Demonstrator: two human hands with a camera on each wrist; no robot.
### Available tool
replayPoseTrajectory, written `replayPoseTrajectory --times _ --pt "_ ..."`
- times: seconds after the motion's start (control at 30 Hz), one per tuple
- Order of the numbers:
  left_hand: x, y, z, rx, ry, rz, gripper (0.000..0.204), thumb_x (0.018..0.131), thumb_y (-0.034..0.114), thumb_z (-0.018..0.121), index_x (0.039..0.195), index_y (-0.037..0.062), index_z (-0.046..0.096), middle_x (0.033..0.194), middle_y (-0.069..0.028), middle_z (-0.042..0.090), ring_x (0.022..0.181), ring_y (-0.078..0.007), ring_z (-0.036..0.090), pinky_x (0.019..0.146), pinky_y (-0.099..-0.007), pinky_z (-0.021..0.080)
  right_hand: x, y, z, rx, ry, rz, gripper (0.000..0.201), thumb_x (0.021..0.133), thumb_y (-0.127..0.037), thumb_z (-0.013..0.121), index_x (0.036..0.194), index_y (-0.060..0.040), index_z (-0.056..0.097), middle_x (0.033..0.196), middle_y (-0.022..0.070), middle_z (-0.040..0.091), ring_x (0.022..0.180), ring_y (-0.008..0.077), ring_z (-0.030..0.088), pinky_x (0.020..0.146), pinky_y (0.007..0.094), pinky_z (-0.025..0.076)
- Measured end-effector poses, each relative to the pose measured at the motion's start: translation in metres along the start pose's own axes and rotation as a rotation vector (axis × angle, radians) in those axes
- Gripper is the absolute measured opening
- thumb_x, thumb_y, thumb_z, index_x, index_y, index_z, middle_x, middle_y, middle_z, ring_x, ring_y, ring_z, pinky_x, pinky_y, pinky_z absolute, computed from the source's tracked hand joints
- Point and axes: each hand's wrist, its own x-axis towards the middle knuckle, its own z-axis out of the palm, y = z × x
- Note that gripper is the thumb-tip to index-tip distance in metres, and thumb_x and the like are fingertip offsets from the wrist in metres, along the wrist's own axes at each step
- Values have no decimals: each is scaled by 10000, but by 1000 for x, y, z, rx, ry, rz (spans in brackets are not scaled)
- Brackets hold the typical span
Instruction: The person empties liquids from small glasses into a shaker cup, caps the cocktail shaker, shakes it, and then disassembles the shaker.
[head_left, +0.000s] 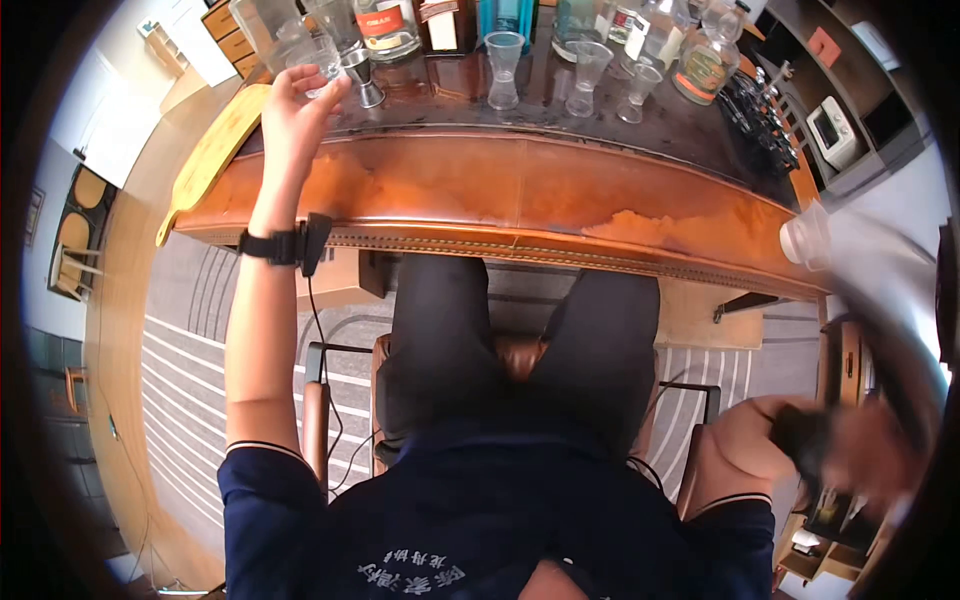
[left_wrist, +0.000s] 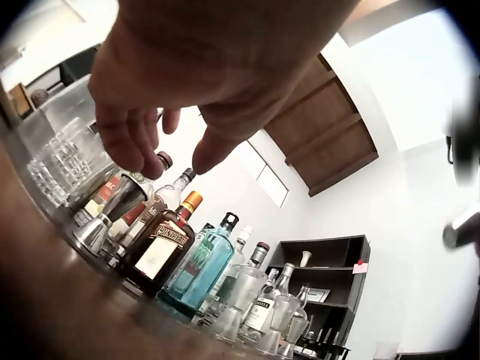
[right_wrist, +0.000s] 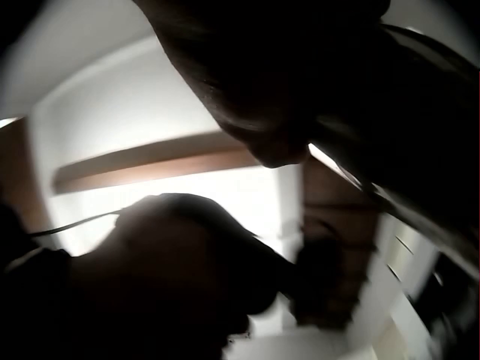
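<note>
At the bar's left end my left hand [head_left: 300,105] hovers beside a silver jigger [head_left: 365,82] and a clear glass [head_left: 322,62]. In the left wrist view, thumb and fingers hang bent and apart above the jigger [left_wrist: 105,217], with nothing between them. Cut-glass tumblers [left_wrist: 56,169] stand left of it. My right hand [head_left: 875,450] is a blur out to the right side, away from the bar. The right wrist view has it as a dark silhouette [right_wrist: 255,97] near a long dark shape [right_wrist: 412,127]; I cannot tell whether it grips that.
Several bottles [head_left: 385,30] line the back of the dark bar top. Hourglass-shaped clear glasses [head_left: 503,72] stand before them. A wooden board [head_left: 215,150] lies at the left end, bar tools [head_left: 765,120] at the right. Another clear vessel [head_left: 805,240] shows at the right corner.
</note>
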Motion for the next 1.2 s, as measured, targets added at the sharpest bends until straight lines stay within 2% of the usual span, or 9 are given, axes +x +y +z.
replayPoseTrajectory --times 0.03,0.13,0.2,0.23,0.4,0.6,0.7,0.93,1.2 --pt "7 5 5 58 -48 -35 588 861 262 885 1275 -46 603 1113 -111 706 763 -125 695 645 -252 561 -2 -29 73 -45 1 28 674 805 -92 855 1395 1 544 1343 193 595 1118 277 658 958 402 550" --pt "28 6 21 173 -102 -112 775 827 355 903 1401 -32 556 1222 -150 680 712 -134 693 595 -264 565 0 -22 95 84 -104 -89 857 808 83 840 1518 26 365 1358 145 538 1129 209 634 913 339 588" --pt "35 1 28 381 -92 -98 850 812 380 910 1438 -42 520 1141 -144 703 681 -133 688 573 -273 566 4 -8 93 115 -87 -37 893 779 40 881 1513 8 372 1347 151 550 1101 223 658 893 343 604" --pt "41 0 30 381 -131 -136 957 791 403 921 1488 -58 454 950 -123 723 632 -139 681 527 -288 556 7 -2 94 143 -47 7 931 751 -2 921 1508 -10 380 1336 157 563 1074 238 682 872 348 621" --pt "62 -14 42 421 -176 -200 1055 774 383 941 1552 -53 377 813 -72 674 615 -127 660 446 -280 511 15 32 118 55 -72 38 952 752 -29 929 1527 -68 376 1270 127 584 1042 198 684 887 322 620" --pt "62 -16 55 445 -189 -213 909 806 330 920 1504 -36 466 794 -91 719 613 -135 674 450 -285 509 11 47 126 61 -184 89 935 756 0 897 1525 -71 369 1280 113 526 1035 177 675 886 319 625" --pt "67 -16 59 474 -165 -227 686 856 259 857 1411 -37 583 810 -104 758 635 -126 709 504 -295 552 12 45 129 127 -195 149 952 751 1 894 1529 -68 352 1275 113 508 1043 192 672 906 326 631" --pt "49 4 85 246 -239 -175 665 883 227 842 1387 -93 551 750 -103 734 614 -138 702 503 -300 557 13 45 129 90 -219 121 938 758 -7 889 1522 -64 348 1304 126 482 1064 202 667 912 325 630" --pt "39 17 96 274 -270 -187 664 864 202 874 1365 -107 565 861 -102 748 642 -110 702 528 -270 560 11 46 129 115 -206 144 933 758 0 882 1522 -63 350 1321 129 477 1067 200 663 909 330 633"
